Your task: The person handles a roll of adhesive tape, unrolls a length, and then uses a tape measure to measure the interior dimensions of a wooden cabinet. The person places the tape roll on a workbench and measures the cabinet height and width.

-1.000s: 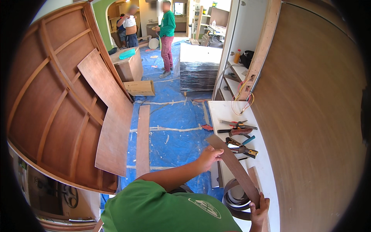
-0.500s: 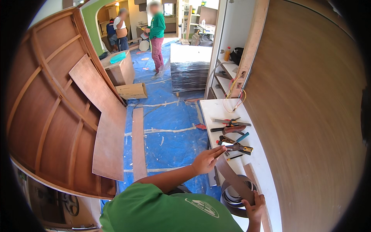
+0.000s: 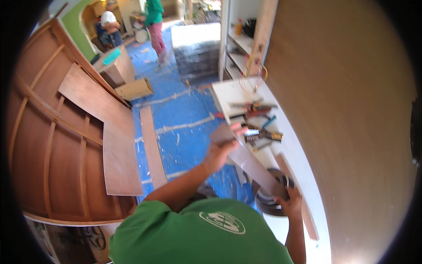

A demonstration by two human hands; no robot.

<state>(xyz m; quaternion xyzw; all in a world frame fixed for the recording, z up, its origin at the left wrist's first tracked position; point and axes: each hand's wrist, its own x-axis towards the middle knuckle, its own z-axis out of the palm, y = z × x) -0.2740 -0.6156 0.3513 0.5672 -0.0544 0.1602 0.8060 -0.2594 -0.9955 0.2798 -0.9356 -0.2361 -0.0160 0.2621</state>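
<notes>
I'm gripping the strip (image 3: 254, 166) near its ends, left hand (image 3: 220, 154) beyond right hand (image 3: 291, 203); though blurred, it's seeming light, bendy.

Left hand (image 3: 220, 155) holds far end of brown strip (image 3: 254, 168); right hand (image 3: 292, 204) holds near end, beside dark coil (image 3: 269, 209). Hand tools (image 3: 264, 137) lie on white counter (image 3: 228, 91). Blue sheeting (image 3: 187, 147) underfoot.
</notes>
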